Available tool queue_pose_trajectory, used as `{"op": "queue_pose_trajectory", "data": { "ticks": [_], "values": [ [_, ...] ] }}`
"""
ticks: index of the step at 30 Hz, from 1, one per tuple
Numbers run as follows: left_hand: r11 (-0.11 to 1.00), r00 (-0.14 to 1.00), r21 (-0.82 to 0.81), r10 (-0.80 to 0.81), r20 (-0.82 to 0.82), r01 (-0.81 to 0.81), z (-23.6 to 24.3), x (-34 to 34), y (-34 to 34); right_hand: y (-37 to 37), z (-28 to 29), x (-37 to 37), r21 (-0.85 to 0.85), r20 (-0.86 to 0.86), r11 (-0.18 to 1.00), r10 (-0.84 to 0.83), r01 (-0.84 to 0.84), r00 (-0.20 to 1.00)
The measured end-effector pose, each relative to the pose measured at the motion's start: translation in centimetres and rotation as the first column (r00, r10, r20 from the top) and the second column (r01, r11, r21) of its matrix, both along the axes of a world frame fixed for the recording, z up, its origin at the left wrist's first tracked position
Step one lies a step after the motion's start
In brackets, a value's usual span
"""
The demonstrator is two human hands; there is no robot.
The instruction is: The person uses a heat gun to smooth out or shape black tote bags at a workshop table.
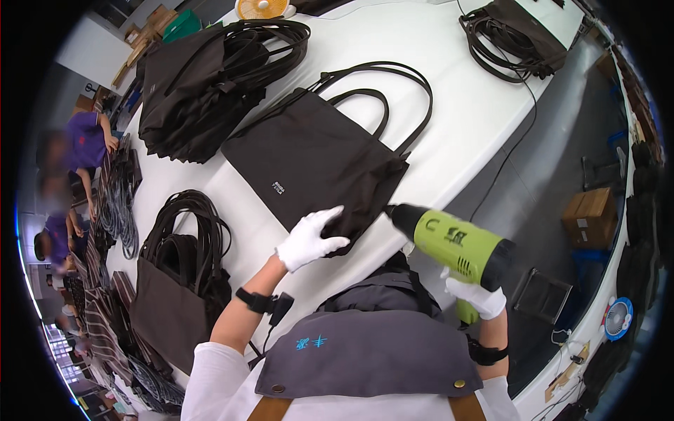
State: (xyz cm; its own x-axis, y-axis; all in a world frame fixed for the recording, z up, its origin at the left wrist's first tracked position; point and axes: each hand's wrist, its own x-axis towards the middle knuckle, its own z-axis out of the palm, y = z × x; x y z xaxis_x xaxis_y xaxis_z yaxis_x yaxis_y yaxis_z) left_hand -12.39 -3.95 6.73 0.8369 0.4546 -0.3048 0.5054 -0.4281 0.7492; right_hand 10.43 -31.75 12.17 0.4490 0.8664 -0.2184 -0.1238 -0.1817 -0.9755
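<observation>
A dark brown tote bag lies flat on the white table, its two long handles looped toward the far side. My left hand, in a white glove, is at the bag's near edge, thumb and fingers apart. Its fingertips overlap the dark fabric; whether they press on it I cannot tell. My right hand, also gloved, is wrapped round the grip of a lime-green and black heat gun. The heat gun's dark nozzle points left at the bag's right side, just short of the fabric.
Stacked dark bags stand at the far left, more bags at the near left, and another bundle at the far right. A black cord hangs over the table's right edge. A cardboard box sits at right. People work at left.
</observation>
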Motion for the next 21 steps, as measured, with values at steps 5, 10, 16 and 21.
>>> {"op": "queue_pose_trajectory", "data": {
  "ticks": [5,10,16,21],
  "values": [
    [0.756,0.915,0.553,-0.401,-0.031,0.350,-3.2,5.8,-2.7,2.9,0.4,0.9,-0.098,-0.044,0.964,-0.251,0.246,0.967],
    [0.821,0.906,0.413,-0.423,-0.026,0.395,-3.6,6.4,-2.2,1.4,0.4,1.9,-0.071,-0.106,0.963,-0.267,0.260,0.958],
    [0.694,0.920,0.661,-0.392,0.017,0.283,-5.7,12.9,-1.9,1.0,0.1,1.3,0.000,-0.195,0.970,-0.237,0.242,0.952],
    [0.772,0.871,0.548,-0.469,0.147,0.323,-4.2,13.7,-0.5,2.1,-0.1,1.6,0.029,-0.149,0.978,-0.200,0.206,0.968]
  ]
}}
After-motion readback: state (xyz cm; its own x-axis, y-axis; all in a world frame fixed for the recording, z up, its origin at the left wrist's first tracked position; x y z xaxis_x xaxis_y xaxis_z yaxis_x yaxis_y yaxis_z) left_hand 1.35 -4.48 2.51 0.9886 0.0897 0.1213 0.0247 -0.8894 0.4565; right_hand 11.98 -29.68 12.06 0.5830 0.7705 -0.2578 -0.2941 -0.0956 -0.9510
